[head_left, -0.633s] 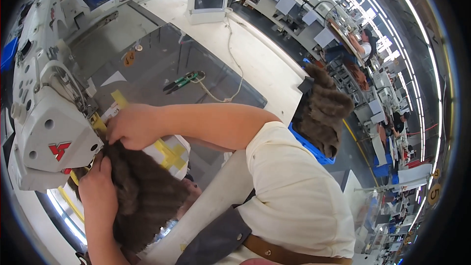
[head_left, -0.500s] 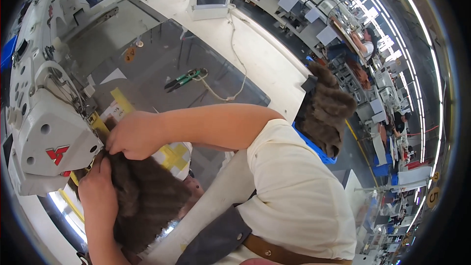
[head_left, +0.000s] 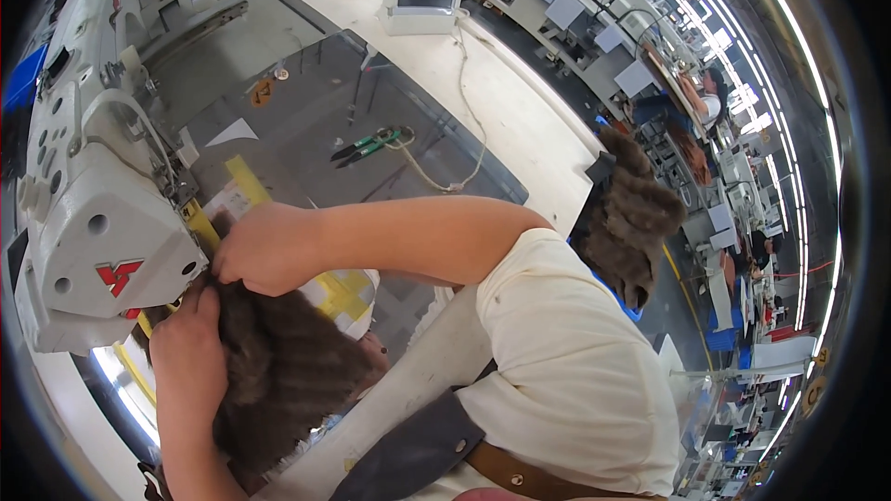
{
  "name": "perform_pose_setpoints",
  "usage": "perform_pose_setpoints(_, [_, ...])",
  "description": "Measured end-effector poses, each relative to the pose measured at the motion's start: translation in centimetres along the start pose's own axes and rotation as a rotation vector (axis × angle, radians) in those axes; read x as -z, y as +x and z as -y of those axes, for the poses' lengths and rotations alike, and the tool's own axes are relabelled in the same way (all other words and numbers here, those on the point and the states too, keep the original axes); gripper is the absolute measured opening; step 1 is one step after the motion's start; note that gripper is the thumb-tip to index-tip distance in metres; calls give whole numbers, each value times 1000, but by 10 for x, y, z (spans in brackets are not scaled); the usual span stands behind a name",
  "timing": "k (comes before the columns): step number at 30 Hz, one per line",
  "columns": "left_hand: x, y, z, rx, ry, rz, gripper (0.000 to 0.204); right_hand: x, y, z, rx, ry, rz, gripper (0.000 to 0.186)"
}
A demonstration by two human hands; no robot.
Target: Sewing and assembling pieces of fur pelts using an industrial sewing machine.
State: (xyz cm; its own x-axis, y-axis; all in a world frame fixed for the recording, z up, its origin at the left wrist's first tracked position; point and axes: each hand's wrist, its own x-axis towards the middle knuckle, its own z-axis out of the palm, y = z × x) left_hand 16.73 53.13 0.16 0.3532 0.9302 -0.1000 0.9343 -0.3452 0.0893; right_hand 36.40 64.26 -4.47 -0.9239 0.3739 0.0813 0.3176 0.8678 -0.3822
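A dark brown piece of fur (head_left: 297, 366) hangs from the head of a white sewing machine (head_left: 111, 232) down toward my lap. At the machine's lower right corner my right hand (head_left: 269, 249) is closed on the fur's upper edge, its fingers bent inward. Just below it, my left hand (head_left: 188, 339) pinches the same fur, fingertips pointing up under the machine head. The two hands are nearly touching. The machine head and my fingers hide the stitching spot. Yellow tape (head_left: 246, 181) runs beside the machine, past my right hand.
Green-handled thread snips (head_left: 369, 146) tied to a cord (head_left: 478, 148) lie on the grey tabletop (head_left: 306, 158). A white paper scrap (head_left: 232, 133) is near the machine. More brown fur (head_left: 636, 223) is heaped over a blue bin (head_left: 620, 295) at right. A person (head_left: 710, 97) sits at a far workstation.
The whole view has shifted slightly, so the table and machine appear a little farther right and higher. Both hands stay on the fur at the machine, with little visible movement.
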Motion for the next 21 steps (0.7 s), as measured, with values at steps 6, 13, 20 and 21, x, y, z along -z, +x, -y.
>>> perform_pose_setpoints(6, [9, -3, -3, -17, -6, 46, 48, 4, 0, 5, -14, 4, 7, 29])
perform_pose_setpoints(13, [11, -6, -3, -73, -4, 71, 51, 12, 0, 12, -44, -45, 64, 22])
perform_pose_setpoints(20, [16, -13, -6, -110, -69, 70, 45, 21, -4, 25, -11, -77, 115, 20])
perform_pose_setpoints(21, [15, -15, -6, -129, -63, 67, 45, 20, -4, 27, -38, -82, 135, 20])
